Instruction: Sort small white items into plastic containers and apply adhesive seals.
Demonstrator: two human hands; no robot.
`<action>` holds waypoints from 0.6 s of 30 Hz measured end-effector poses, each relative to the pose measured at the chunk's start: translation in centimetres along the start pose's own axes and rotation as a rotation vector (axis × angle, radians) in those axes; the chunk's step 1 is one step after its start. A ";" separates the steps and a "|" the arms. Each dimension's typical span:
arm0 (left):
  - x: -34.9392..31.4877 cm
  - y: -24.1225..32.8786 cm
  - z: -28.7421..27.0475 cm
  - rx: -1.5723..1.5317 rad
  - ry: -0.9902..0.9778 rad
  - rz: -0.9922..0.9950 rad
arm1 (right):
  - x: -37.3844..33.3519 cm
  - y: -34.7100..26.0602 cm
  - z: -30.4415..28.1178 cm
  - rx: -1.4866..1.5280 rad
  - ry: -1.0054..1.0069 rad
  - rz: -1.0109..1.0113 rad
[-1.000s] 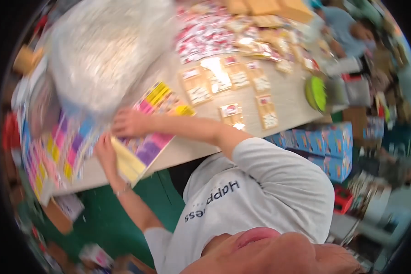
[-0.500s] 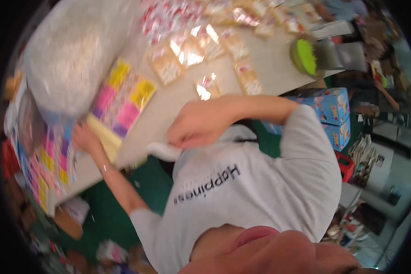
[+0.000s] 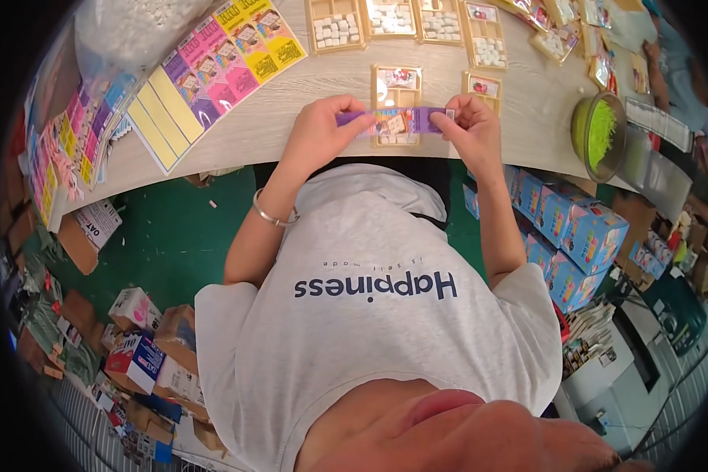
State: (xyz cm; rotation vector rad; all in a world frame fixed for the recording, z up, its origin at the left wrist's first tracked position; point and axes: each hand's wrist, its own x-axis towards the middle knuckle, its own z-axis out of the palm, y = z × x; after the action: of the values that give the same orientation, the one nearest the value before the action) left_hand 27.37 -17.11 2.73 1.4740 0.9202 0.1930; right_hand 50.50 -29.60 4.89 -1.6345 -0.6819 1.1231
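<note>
Both hands hold a narrow purple printed card strip [image 3: 397, 120] stretched between them over the table's near edge. My left hand [image 3: 320, 130], with a metal bangle on its wrist, pinches the strip's left end. My right hand [image 3: 470, 132] pinches the right end. Directly under the strip lies a shallow tan tray [image 3: 397, 79] with compartments, and a second smaller tray [image 3: 482, 83] lies just to its right.
A stack of yellow, pink and purple printed sheets [image 3: 212, 67] lies left on the wooden table [image 3: 307, 102]. Trays of small white pieces [image 3: 334, 27] line the far side. A green bowl [image 3: 598, 126] stands right. Blue cartons [image 3: 574, 228] and loose boxes [image 3: 141, 346] crowd the green floor.
My hands left the printed sheets at the left and came together in front of me. They now hold a purple strip over the tray; the view swung toward the table's middle.
</note>
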 end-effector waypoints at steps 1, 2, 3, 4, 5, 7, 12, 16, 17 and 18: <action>0.7 0.0 0.5 0.057 0.027 -0.006 | 0.5 0.8 -0.3 0.007 0.000 0.005; 1.2 0.1 1.4 -0.150 0.061 -0.113 | 1.0 1.9 -0.6 -0.038 0.048 -0.034; 1.8 0.4 1.8 -0.143 0.058 -0.120 | 1.4 2.4 -0.6 -0.082 0.099 -0.073; 2.5 0.5 1.9 0.015 0.097 -0.111 | 1.6 2.8 -0.6 -0.074 0.100 -0.067; 2.9 0.6 2.0 0.173 0.135 -0.102 | 1.8 3.3 -0.6 -0.148 0.154 -0.054; 3.3 0.8 1.9 0.247 0.159 -0.098 | 2.0 3.8 -0.3 -0.224 0.210 -0.038; 3.9 0.6 1.9 0.348 0.180 -0.088 | 2.2 3.8 0.2 -0.324 0.251 -0.091; 5.1 -0.2 2.1 0.373 0.224 -0.080 | 2.9 3.6 0.4 -0.358 0.235 -0.116; 5.3 -0.4 2.1 0.393 0.243 -0.071 | 3.1 3.5 0.6 -0.456 0.249 -0.140; 5.1 -0.3 2.0 0.392 0.244 -0.071 | 3.0 3.4 0.9 -0.557 0.265 -0.165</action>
State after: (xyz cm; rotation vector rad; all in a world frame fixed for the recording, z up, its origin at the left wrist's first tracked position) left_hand 31.85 -15.46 0.07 1.8007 1.2576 0.1475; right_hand 50.65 -27.83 0.55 -2.0989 -0.9895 0.6048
